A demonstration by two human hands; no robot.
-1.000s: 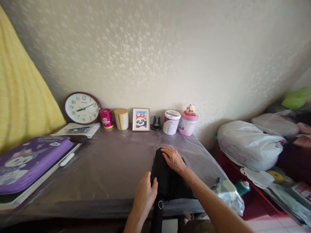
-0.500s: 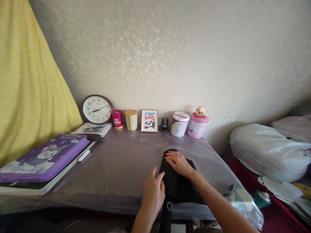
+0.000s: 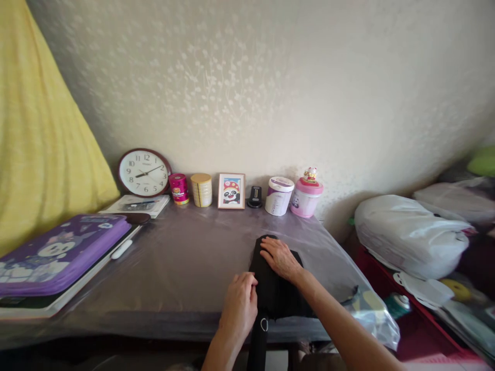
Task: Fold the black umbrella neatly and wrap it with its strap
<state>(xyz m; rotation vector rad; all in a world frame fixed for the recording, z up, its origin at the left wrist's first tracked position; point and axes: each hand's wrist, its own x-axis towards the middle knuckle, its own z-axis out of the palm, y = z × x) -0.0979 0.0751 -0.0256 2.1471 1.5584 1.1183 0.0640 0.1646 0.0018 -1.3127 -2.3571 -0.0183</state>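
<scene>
**Black cloth on slick plastic: apt to slip off the near edge**

Sits at 6 o'clock on the grey table under its glossy clear plastic sheet (image 3: pixel 174 268), hard against the near edge: folded black fabric bundle (image 3: pixel 276 296), with a black strap bearing a small metal ring (image 3: pixel 258 348) dangling past the edge toward the floor. Pinned from above by the right hand (image 3: pixel 280 257), palm down, fingers straight and close together on the bundle's 12 o'clock half. Met at its 9 o'clock side by the left hand (image 3: pixel 240 304), fingers curled in against the fold; cannot tell whether pinching cloth or only leaning on it.

Apt to slide if let go: smooth cloth on a shiny sheet, plus a hanging strap tugging toward 6 o'clock. Enough, probably, to carry the whole bundle over the edge once freed from the palm.

Might also drag the sheet along under a hard push toward 12 o'clock, rucking it and rocking the row against the wall: round white-faced clock in a dark red rim (image 3: pixel 144 172), pink tin (image 3: pixel 178 188), yellow tin (image 3: pixel 201 189), framed panda picture (image 3: pixel 231 190), white tub with a purple lid (image 3: pixel 279 196), pink jar topped with a little figurine (image 3: pixel 306 198). Well apart from the bundle, so a lesser worry.

Worth minding at 4 o'clock: crumpled clear plastic bag (image 3: pixel 373 312) on the table's corner, just beside the right forearm, easily swept off by a swing of the elbow.
</scene>
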